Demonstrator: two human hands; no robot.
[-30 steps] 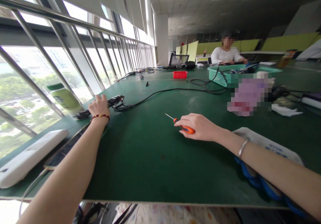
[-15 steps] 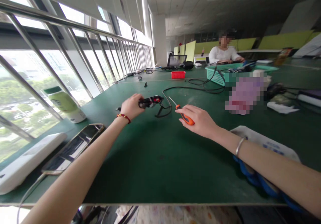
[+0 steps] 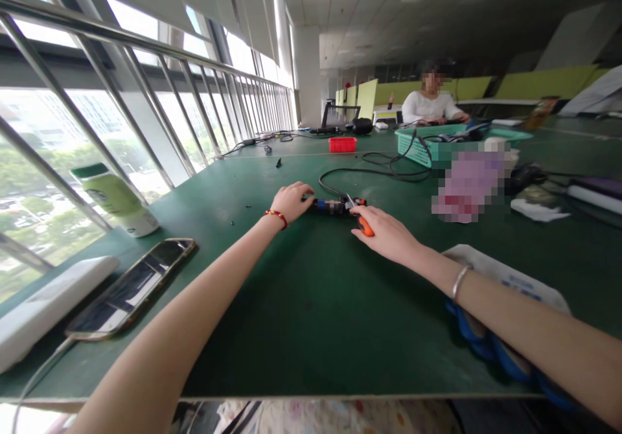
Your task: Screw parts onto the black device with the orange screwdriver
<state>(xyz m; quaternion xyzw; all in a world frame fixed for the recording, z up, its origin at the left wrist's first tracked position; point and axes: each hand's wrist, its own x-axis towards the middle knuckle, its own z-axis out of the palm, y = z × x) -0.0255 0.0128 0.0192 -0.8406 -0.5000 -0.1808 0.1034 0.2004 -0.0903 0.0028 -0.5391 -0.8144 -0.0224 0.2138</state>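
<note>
A black cylindrical device (image 3: pixel 333 206) with a blue band and a metallic middle lies across the green table between my hands. A black cable curves behind it. My left hand (image 3: pixel 292 202), wearing a red and yellow bracelet, has thumb and fingers closed at the device's left end. In my right hand (image 3: pixel 389 232) is a screwdriver with an orange and black handle (image 3: pixel 365 227). Its metal shaft points up and left, over the device's right end. The fingers hide part of the handle, and I cannot tell whether the tip touches the device.
Small dark bits (image 3: pixel 232 223) lie left of my left hand. At left are a phone (image 3: pixel 131 291), a white power strip (image 3: pixel 53 304) and a green bottle (image 3: pixel 116 199). A red box (image 3: pixel 343 144) and a teal basket (image 3: pixel 413 148) stand behind. A person (image 3: pixel 430 105) sits across the table.
My left hand has moved right with the device, bringing it up to my right hand. The screwdriver now overlaps the device's right end. Small bits formerly hidden behind my left hand now show.
</note>
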